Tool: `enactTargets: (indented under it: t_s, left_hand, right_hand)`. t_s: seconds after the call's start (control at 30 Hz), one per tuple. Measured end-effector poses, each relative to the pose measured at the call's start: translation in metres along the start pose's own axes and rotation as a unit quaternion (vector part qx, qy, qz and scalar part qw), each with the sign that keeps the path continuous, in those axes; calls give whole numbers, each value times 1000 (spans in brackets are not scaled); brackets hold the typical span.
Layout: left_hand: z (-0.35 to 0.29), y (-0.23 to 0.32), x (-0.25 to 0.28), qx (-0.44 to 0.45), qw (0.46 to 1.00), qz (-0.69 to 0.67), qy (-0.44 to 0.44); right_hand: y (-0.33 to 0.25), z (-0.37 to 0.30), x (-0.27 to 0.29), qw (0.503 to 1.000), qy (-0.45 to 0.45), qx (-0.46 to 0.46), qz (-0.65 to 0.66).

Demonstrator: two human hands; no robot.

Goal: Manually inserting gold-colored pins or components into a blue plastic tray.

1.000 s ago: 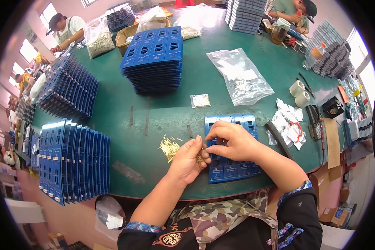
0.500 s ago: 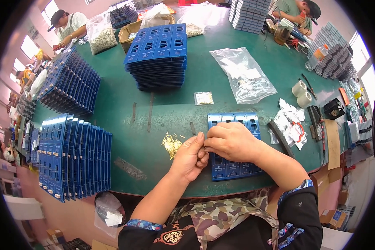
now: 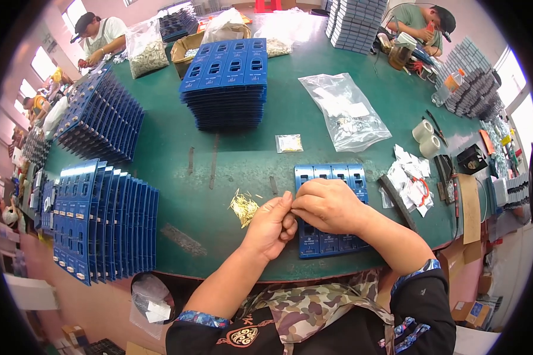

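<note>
My left hand point(image 3: 270, 226) is closed, its thumb pressed to the curled fingers, just right of a loose pile of thin gold-coloured metal pins point(image 3: 243, 208). My right hand point(image 3: 328, 206) is pinched, its fingertips meeting the left thumb and fingers. Whatever lies between the fingertips is too small to make out. Under the right hand lies a blue circuit board panel point(image 3: 331, 244) with dark rectangular parts, flat on the green table point(image 3: 231, 160); the hand hides its middle. Beyond it rests a small clear bag of pins point(image 3: 289, 143).
A tall stack of blue panels point(image 3: 225, 89) stands at the back, with more stacked panels point(image 3: 103, 222) on the left. To the right lie a clear plastic bag point(image 3: 346, 112), tape rolls point(image 3: 426, 138), white scraps point(image 3: 410, 177) and a dark bar point(image 3: 397, 202). Two people work across the table.
The hands stay together at nearly the same place, with the right fingers shifted slightly. The whole view has moved a little.
</note>
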State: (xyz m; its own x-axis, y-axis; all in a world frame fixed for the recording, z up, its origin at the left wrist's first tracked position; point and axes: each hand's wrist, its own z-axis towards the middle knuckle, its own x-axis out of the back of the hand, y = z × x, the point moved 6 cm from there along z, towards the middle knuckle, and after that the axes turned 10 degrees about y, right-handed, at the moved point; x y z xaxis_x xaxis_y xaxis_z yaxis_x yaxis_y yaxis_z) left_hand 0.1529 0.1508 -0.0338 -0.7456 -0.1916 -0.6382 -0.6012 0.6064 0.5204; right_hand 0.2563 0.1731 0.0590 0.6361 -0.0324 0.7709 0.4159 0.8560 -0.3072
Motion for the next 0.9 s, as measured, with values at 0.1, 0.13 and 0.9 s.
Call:
enactTargets:
  t_s: [0.1,0.13,0.9]
  left_hand:
    - [0,-1,-2,0,1000,14,-1]
    - [-1,-1,1,-1,1000,25,13]
    - [4,-2,4,-2,999,36,6]
  right_hand:
    - [9,-3,1,997,12,-70,27]
    - [19,-5,7,988,60,-118,79]
    - [93,-47,20,949,9,-316,4]
